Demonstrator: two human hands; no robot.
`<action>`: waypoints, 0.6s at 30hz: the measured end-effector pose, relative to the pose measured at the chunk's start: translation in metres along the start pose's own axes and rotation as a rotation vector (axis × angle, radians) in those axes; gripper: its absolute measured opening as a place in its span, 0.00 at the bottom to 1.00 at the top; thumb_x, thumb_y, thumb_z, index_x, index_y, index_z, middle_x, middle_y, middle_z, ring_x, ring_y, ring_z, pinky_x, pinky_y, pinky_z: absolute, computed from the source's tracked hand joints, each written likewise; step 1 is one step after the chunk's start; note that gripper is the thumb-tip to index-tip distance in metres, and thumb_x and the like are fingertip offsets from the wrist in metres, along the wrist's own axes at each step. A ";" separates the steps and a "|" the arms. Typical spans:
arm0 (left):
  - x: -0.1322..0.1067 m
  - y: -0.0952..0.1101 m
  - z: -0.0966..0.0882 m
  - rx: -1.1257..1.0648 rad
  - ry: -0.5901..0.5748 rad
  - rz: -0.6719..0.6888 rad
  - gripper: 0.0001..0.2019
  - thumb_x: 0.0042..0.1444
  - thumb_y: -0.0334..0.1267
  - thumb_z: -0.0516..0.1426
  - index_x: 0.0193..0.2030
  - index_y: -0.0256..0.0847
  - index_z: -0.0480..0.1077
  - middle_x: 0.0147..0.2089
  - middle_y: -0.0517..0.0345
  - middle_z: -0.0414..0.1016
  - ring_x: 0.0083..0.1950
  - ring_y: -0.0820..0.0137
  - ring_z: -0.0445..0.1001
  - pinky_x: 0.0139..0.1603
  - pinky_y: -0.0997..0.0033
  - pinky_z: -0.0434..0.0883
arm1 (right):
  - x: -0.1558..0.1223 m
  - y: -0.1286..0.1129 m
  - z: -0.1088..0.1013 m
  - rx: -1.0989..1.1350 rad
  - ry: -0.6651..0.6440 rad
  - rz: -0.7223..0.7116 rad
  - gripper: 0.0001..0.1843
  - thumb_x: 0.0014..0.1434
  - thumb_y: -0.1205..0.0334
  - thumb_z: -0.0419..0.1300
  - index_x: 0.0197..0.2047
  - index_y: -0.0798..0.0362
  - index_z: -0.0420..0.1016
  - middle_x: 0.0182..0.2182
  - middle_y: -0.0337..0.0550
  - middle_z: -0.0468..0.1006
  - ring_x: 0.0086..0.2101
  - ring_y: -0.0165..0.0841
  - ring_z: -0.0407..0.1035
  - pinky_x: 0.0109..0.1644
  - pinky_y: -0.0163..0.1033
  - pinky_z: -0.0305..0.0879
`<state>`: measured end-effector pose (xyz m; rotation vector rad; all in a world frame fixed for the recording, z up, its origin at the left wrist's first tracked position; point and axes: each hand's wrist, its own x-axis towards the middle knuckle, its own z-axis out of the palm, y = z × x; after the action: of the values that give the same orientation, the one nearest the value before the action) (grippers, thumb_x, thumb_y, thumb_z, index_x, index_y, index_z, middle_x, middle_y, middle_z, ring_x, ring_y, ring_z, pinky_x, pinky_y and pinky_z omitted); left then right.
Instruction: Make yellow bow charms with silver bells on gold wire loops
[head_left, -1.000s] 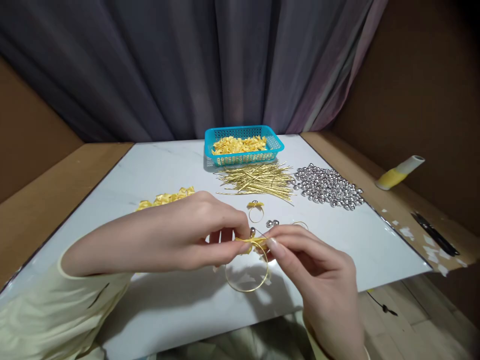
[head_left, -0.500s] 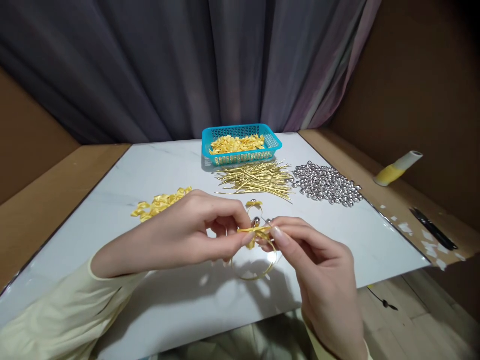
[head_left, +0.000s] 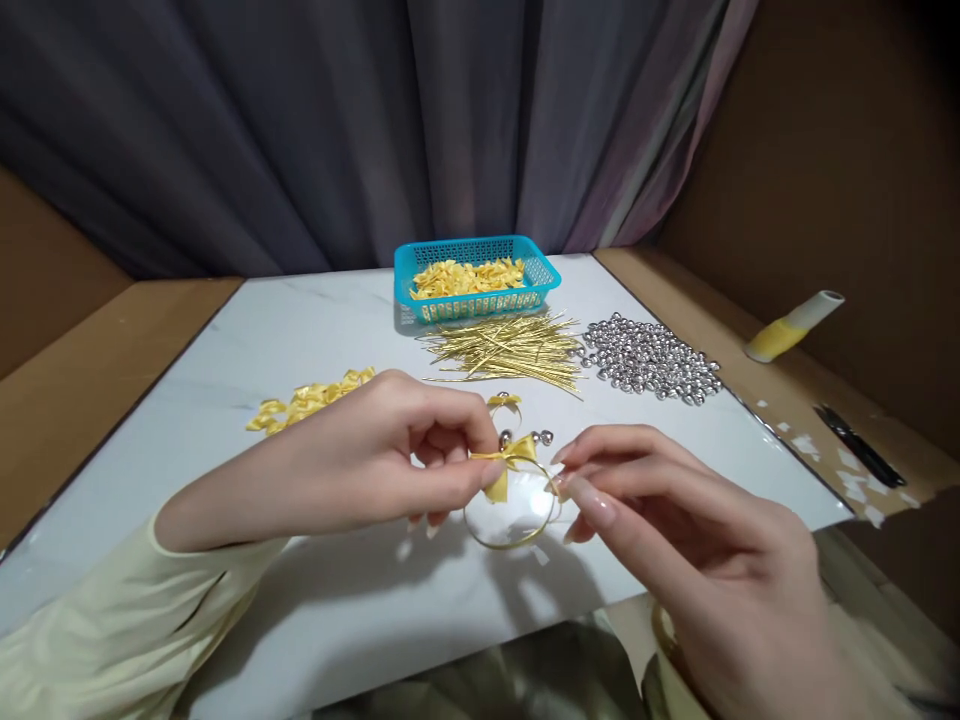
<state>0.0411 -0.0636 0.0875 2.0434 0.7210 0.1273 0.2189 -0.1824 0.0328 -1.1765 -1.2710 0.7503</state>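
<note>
Between thumb and forefinger, my left hand [head_left: 409, 450] pinches a small yellow ribbon bow [head_left: 519, 453] over the table. A thin gold wire ring [head_left: 510, 545] hangs at the bow, its loop facing me. My right hand [head_left: 705, 540] is just right of the ring, thumb and fingers apart; whether a fingertip touches the ring I cannot tell. Just beyond the held bow lie a few silver beads [head_left: 546, 438] and another yellow bow [head_left: 504, 400] with a thin loop.
A blue basket [head_left: 553, 281] of yellow bows stands at the back. In front lie many gold wire ties [head_left: 510, 350], with a silver bead pile [head_left: 649, 360] to their right. Loose yellow bows [head_left: 307, 402] lie left. A yellow-white tube [head_left: 795, 328] and black pen [head_left: 860, 446] are at right.
My right hand has let go of the bow and moved right, its fingers spreading. My left hand keeps its pinch, and more of the bow shows.
</note>
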 end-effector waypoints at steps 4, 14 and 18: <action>0.001 -0.001 0.001 -0.013 -0.033 0.017 0.09 0.60 0.36 0.57 0.29 0.39 0.69 0.18 0.69 0.68 0.18 0.81 0.69 0.19 0.87 0.65 | 0.002 0.000 0.000 -0.046 -0.049 0.012 0.08 0.59 0.70 0.62 0.29 0.51 0.77 0.38 0.40 0.80 0.43 0.31 0.74 0.44 0.28 0.71; 0.003 -0.001 0.000 0.011 -0.046 0.015 0.09 0.60 0.36 0.56 0.29 0.38 0.70 0.19 0.67 0.69 0.20 0.81 0.69 0.20 0.87 0.64 | 0.006 0.007 0.008 0.046 -0.034 0.043 0.08 0.58 0.71 0.62 0.31 0.51 0.79 0.38 0.39 0.82 0.40 0.29 0.75 0.44 0.30 0.72; 0.002 -0.003 0.001 0.006 -0.047 0.007 0.09 0.60 0.37 0.56 0.29 0.38 0.71 0.19 0.67 0.69 0.19 0.80 0.69 0.20 0.86 0.66 | 0.006 0.008 0.010 0.096 0.015 0.052 0.09 0.57 0.73 0.62 0.29 0.52 0.79 0.36 0.39 0.82 0.38 0.30 0.76 0.44 0.31 0.72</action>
<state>0.0422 -0.0617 0.0847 2.0480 0.6857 0.0811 0.2120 -0.1721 0.0261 -1.1393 -1.1830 0.8306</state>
